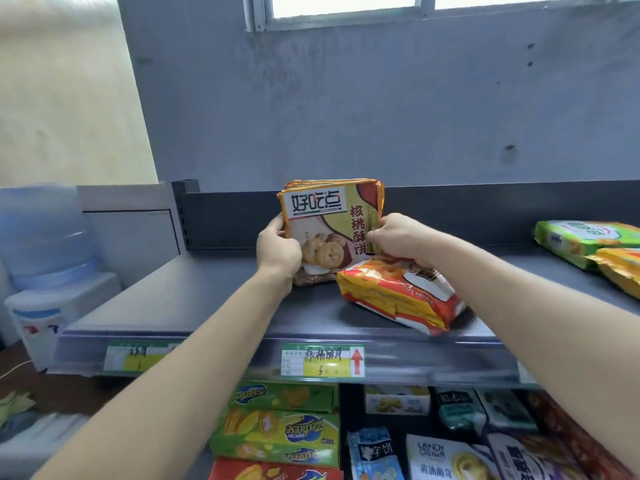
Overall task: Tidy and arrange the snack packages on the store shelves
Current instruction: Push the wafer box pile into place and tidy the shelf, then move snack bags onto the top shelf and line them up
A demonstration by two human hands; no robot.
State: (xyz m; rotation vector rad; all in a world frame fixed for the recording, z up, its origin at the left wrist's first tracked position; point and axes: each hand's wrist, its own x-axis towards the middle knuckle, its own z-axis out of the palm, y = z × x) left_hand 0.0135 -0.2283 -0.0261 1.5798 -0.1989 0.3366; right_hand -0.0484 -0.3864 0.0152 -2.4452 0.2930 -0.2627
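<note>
1. I have the walnut biscuit packs (329, 223) standing upright on the top shelf (194, 292), toward its far wall, fronts facing me. Going by the layered top edges, several sit one behind another.
2. To do this step well, I would press both side edges evenly and square the stack so the fronts line up. I would seat the bottoms flat above the price label (322, 360) before letting go, or I judge the thin packs may topple.
3. My left hand (278, 252) grips the stack's left edge, fingers curled round it.
4. My right hand (398, 237) pinches the right edge with bent fingers. It sits just above the orange and white pack (398, 296) lying flat to the right; I cannot tell whether they touch.
</note>
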